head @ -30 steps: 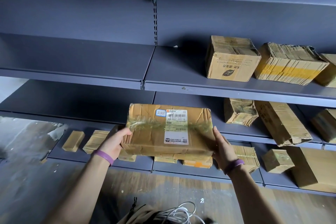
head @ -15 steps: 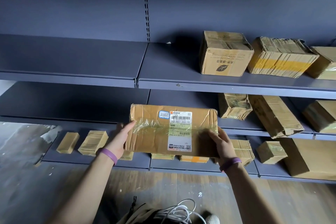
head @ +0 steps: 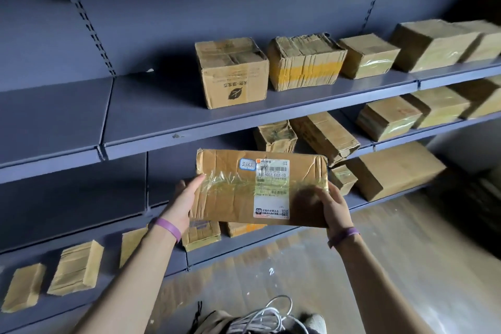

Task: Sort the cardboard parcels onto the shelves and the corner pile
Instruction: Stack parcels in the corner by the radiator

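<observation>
I hold a flat cardboard parcel (head: 238, 187) with a white shipping label and clear tape, label facing me, in front of the grey shelving. My left hand (head: 185, 199) grips its left edge, thumb on the front. My right hand (head: 329, 205) grips its lower right corner, fingers curled over the front. The parcel hangs in the air level with the lower shelves, touching none of them.
The middle shelf (head: 151, 119) carries a leaf-printed box (head: 233, 73) and several more boxes to the right. Lower shelves hold further parcels, including a large box (head: 393, 168). Small flat parcels (head: 76, 268) lie on the bottom shelf at left. White cable (head: 260, 317) lies on the wooden floor.
My view has swung right and tilted, so the shelves now slant. The parcel stays in both hands, with my right fingers further over its front corner.
</observation>
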